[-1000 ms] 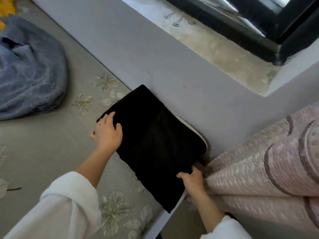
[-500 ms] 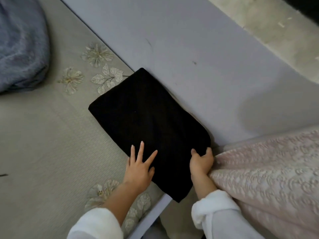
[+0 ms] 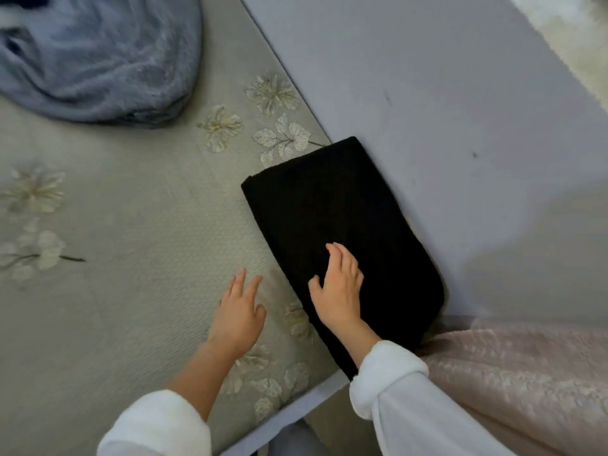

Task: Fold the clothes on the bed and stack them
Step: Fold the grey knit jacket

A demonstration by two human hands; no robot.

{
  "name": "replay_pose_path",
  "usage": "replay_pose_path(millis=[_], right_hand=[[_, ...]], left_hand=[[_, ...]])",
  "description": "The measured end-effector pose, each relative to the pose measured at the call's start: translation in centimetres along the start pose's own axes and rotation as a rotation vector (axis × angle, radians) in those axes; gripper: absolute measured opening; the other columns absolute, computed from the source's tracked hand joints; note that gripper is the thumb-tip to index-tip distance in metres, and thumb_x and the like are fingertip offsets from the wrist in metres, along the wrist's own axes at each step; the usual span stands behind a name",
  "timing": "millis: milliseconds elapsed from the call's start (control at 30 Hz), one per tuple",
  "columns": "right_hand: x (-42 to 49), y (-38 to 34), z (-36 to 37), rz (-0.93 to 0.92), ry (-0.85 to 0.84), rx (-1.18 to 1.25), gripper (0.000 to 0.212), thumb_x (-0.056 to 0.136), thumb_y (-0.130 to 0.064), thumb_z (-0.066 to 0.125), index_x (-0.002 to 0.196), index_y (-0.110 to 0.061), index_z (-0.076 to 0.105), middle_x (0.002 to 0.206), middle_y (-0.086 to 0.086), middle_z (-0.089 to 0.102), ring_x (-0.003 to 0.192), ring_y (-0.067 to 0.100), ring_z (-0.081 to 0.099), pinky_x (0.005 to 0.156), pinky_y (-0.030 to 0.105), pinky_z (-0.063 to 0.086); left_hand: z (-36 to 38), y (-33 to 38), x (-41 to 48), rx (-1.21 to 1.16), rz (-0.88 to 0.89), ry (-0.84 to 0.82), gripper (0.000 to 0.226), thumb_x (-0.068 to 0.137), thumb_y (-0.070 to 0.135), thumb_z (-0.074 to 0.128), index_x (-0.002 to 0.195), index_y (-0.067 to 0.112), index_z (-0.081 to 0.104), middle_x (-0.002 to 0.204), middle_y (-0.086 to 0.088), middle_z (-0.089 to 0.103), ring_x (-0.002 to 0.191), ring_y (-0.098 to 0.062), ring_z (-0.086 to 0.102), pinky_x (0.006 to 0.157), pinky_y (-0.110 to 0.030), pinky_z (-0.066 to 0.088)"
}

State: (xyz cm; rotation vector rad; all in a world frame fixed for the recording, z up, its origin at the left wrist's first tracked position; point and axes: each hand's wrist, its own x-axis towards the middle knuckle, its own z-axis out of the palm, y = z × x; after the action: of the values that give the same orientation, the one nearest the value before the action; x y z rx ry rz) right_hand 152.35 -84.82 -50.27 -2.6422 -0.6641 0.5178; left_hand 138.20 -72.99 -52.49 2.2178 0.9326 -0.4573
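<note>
A black garment (image 3: 332, 225) is seen folded into a thick rectangle with rounded corners, its surface plain and dark. It is laid at the edge of the flower-patterned bed cover (image 3: 131, 225), set against a grey panel (image 3: 460, 126), its near end met by a pink quilt (image 3: 513, 373). The right hand (image 3: 340, 291) is rested on its near half, fingers loosely spread, nothing gripped. The left hand (image 3: 238, 315) is laid flat on the cover just beside it, fingers straight

The left hand (image 3: 238, 315) has slid off the black garment (image 3: 329, 209) (now just beside it); the right hand (image 3: 339, 287) now rests on top.
</note>
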Motion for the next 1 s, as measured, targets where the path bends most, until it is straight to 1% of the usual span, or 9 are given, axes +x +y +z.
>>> replay_pose_path(millis=[200, 300, 367, 567, 700, 767, 867, 933, 1000], right_hand=[[3.7, -8.3, 5.1, -0.445, -0.233, -0.157, 0.06, 0.09, -0.02, 0.051, 0.146, -0.013, 0.03, 0.15, 0.004, 0.031, 0.139, 0.019, 0.024, 0.112, 0.036, 0.019], [6.4, -11.6, 8.0, -0.664, -0.344, -0.344, 0.061, 0.091, -0.02, 0.045, 0.148, -0.013, 0.024, 0.153, 0.004, 0.025, 0.141, 0.02, 0.02, 0.112, 0.037, 0.017], [8.5, -13.9, 10.0, -0.737, -0.381, -0.421, 0.062, 0.091, -0.02, 0.042, 0.149, -0.015, 0.02, 0.155, 0.002, 0.021, 0.142, 0.018, 0.017, 0.113, 0.037, 0.014], [16.0, -20.2, 15.6, -0.684, -0.322, -0.43, 0.06, 0.089, -0.023, 0.048, 0.144, -0.017, 0.025, 0.153, 0.001, 0.021, 0.14, 0.019, 0.018, 0.111, 0.038, 0.017], [21.5, -23.8, 18.3, -0.7, -0.234, -0.462, 0.059, 0.088, -0.024, 0.049, 0.143, -0.016, 0.028, 0.153, 0.003, 0.023, 0.139, 0.02, 0.02, 0.107, 0.038, 0.019], [24.1, -25.6, 19.0, -0.719, -0.155, -0.478, 0.064, 0.088, -0.024, 0.051, 0.145, -0.016, 0.025, 0.156, 0.005, 0.018, 0.14, 0.022, 0.018, 0.107, 0.039, 0.018], [27.9, -28.9, 19.5, -0.739, 0.056, -0.393, 0.079, 0.084, -0.024, 0.059, 0.15, -0.017, 0.017, 0.158, 0.007, 0.011, 0.141, 0.025, 0.015, 0.109, 0.045, 0.018], [30.1, -31.2, 19.7, -0.661, 0.12, -0.303, 0.085, 0.083, -0.023, 0.064, 0.151, -0.02, 0.013, 0.159, 0.007, 0.006, 0.144, 0.027, 0.01, 0.11, 0.051, 0.018], [32.2, -33.1, 20.0, -0.522, 0.131, -0.249, 0.074, 0.085, -0.026, 0.066, 0.146, -0.027, 0.025, 0.16, 0.006, 0.0, 0.146, 0.031, 0.004, 0.111, 0.055, 0.016]], left_hand=[[-5.1, -9.1, 1.3, -0.124, -0.237, 0.117, 0.055, 0.097, 0.024, 0.048, 0.148, 0.016, 0.029, 0.159, -0.012, 0.009, 0.145, -0.028, 0.012, 0.115, -0.039, 0.018], [-7.5, -13.3, 3.7, -0.149, -0.284, 0.175, 0.054, 0.096, 0.023, 0.049, 0.146, 0.013, 0.031, 0.158, -0.015, 0.012, 0.144, -0.029, 0.015, 0.114, -0.038, 0.019], [-9.0, -16.1, 5.9, -0.132, -0.294, 0.228, 0.054, 0.096, 0.022, 0.05, 0.145, 0.012, 0.032, 0.157, -0.018, 0.013, 0.144, -0.031, 0.015, 0.115, -0.039, 0.018], [-12.4, -23.4, 14.2, -0.093, -0.32, 0.375, 0.06, 0.097, 0.034, 0.046, 0.15, 0.017, 0.024, 0.16, -0.013, 0.003, 0.147, -0.03, 0.001, 0.118, -0.046, 0.012], [-13.2, -27.1, 18.3, -0.08, -0.318, 0.461, 0.06, 0.099, 0.043, 0.036, 0.152, 0.024, 0.015, 0.161, -0.006, -0.007, 0.147, -0.022, -0.011, 0.119, -0.044, 0.0], [-12.4, -28.2, 18.9, -0.011, -0.307, 0.524, 0.059, 0.099, 0.046, 0.027, 0.153, 0.026, 0.013, 0.161, -0.005, -0.005, 0.148, -0.021, -0.009, 0.119, -0.042, -0.003], [-11.5, -28.6, 19.1, 0.061, -0.291, 0.601, 0.065, 0.093, 0.05, 0.021, 0.152, 0.025, 0.018, 0.161, -0.006, 0.006, 0.148, -0.021, 0.0, 0.118, -0.041, 0.001], [-11.3, -28.7, 19.0, 0.056, -0.292, 0.608, 0.065, 0.092, 0.05, 0.023, 0.152, 0.024, 0.022, 0.161, -0.006, 0.009, 0.148, -0.021, 0.002, 0.118, -0.041, 0.003], [-11.4, -28.8, 19.2, 0.054, -0.296, 0.627, 0.064, 0.092, 0.049, 0.025, 0.151, 0.024, 0.024, 0.16, -0.006, 0.011, 0.148, -0.021, 0.004, 0.118, -0.04, 0.004]])
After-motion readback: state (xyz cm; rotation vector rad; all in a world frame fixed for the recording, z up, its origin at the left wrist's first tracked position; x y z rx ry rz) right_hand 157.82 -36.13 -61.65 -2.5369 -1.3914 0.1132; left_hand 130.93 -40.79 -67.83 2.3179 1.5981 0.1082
